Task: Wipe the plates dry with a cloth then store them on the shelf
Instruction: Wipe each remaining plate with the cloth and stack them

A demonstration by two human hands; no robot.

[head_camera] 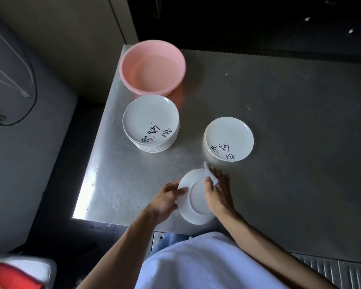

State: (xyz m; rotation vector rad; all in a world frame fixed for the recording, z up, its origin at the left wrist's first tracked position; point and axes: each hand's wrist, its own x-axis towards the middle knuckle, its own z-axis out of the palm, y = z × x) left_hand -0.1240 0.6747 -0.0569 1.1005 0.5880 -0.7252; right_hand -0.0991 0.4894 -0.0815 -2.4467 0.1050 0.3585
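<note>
- plate underside up, tilted, above near edge of table
- L hand: fingers curled round its left rim
- R hand: fingers clamp cloth on upper-right rim
- beyond: tall plate stack left, short stack right
- pink basin at far corner

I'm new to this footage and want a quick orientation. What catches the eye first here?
The pink basin at the far left corner of the steel table stands out most, with a tall stack of white plates just in front of it and a shorter stack to the right. Nearest the camera, the left hand grips an upturned plate while the right hand presses a cloth to its edge.
</note>
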